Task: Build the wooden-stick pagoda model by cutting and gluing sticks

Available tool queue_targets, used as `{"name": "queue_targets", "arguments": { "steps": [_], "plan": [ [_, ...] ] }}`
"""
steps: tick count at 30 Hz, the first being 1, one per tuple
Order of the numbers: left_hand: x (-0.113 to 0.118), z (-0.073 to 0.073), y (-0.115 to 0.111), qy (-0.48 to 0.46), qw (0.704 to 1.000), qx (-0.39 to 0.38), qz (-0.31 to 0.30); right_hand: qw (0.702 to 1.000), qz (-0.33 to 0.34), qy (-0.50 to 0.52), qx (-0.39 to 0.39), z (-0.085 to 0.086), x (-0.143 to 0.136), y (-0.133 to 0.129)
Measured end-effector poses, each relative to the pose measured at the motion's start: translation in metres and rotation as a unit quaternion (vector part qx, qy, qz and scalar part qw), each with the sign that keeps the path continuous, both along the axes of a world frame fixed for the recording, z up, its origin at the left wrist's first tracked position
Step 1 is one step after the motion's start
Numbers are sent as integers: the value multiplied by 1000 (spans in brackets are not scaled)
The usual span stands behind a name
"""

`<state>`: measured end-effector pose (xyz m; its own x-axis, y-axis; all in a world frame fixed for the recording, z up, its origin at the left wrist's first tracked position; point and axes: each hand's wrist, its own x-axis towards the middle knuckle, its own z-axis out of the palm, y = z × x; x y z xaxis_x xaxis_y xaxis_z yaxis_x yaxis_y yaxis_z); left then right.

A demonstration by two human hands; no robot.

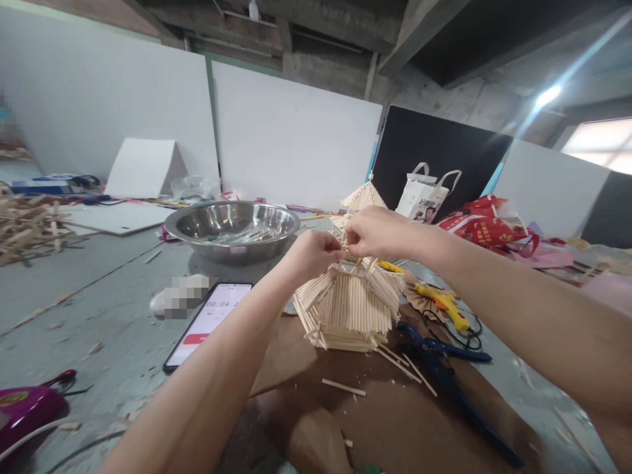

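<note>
A tiered pagoda model (353, 306) built from thin wooden sticks stands upright on a brown board (385, 408). Its broad lower roof faces me, and a small pointed roof (364, 195) shows above my hands. My left hand (316, 253) pinches at the middle tier from the left, its fingertips closed around what looks like a thin wooden stick. Close beside it, my right hand (371, 232) is closed with fingers bent against the same tier. What those right fingers hold is hidden. Loose wooden sticks (344, 387) lie in front of the model.
Blue-handled cutters (449, 382) and a yellow glue gun (444, 304) lie at right. Left of the model are a phone (210, 322), a steel basin (232, 230) and a white object (180, 295). A purple device (29, 415) with cords is at near left; red bags (486, 224) lie behind.
</note>
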<state>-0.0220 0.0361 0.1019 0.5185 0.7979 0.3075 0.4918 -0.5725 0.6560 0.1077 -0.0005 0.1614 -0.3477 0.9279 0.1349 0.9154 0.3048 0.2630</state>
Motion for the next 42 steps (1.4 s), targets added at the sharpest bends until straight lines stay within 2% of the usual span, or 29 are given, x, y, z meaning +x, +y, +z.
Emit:
{"name": "queue_targets", "arguments": {
  "steps": [27, 42],
  "plan": [
    [0, -1, 2, 2, 999, -37, -37, 1000, 26, 16, -1, 0, 6, 7],
    [0, -4, 5, 3, 999, -25, -45, 1000, 4, 20, -3, 1, 5, 7]
  ]
}}
